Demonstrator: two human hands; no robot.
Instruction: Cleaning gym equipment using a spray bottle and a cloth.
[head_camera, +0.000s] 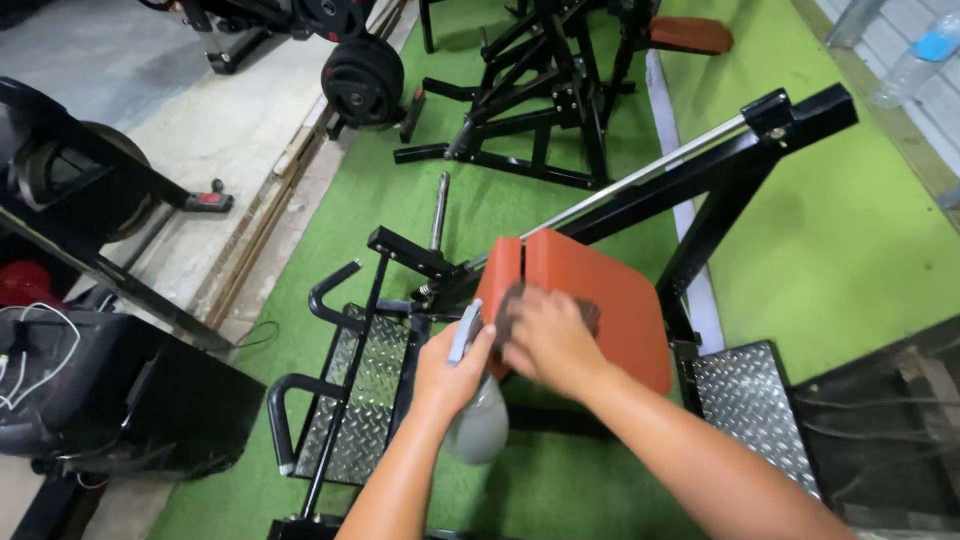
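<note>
Here we take the red pad (600, 300) of the black exercise machine (700, 190) as our landmark. Our right hand (550, 335) lies flat on the pad's near left part, pressing a dark cloth (515, 300) against it; the grip is loosely curled over the cloth, though motion blur hides the fingers, so we cannot tell how firmly it holds. Our left hand (450, 365) hovers just left of the pad's near edge, its grip closed around the neck of a grey spray bottle (480, 425), whose body hangs below the hand and whose pale trigger head sticks up above it. Steel tread plates (750, 405) sit below the pad on both sides, over green turf (850, 250). Well beyond the pad stands another black frame (540, 110), and far left of it a stack of weight plates (362, 80).
</note>
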